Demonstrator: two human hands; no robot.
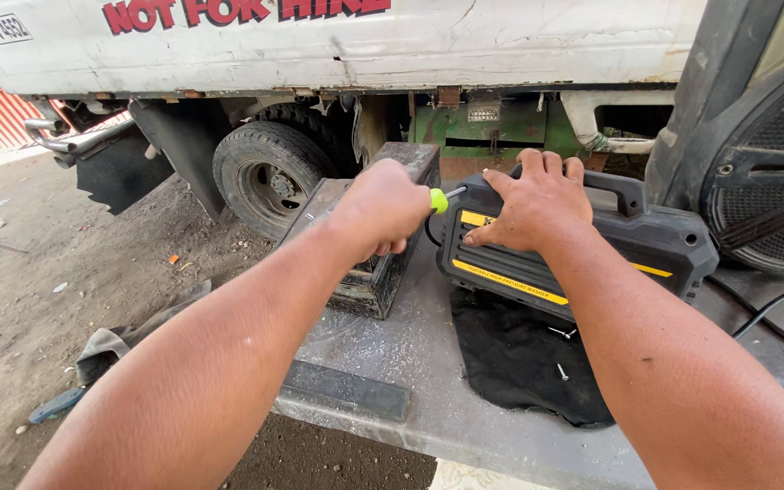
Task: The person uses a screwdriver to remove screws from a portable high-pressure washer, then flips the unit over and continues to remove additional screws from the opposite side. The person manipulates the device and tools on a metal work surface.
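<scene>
My left hand (381,210) is closed around a screwdriver with a yellow-green handle (438,200), its shaft pointing right into the side of a black and yellow portable machine (651,240). My right hand (532,203) lies flat on top of that machine, fingers spread, just left of its carry handle (617,186). The machine stands on a black cloth (512,361) on a grey metal table (428,358). Two loose screws (563,372) lie on the cloth.
A dark rectangular box (374,281) sits on the table under my left forearm. A white truck with a wheel (269,177) stands behind. A large black fan (769,172) is at right, a cable (769,313) beside it. Dirt ground and rags lie at left.
</scene>
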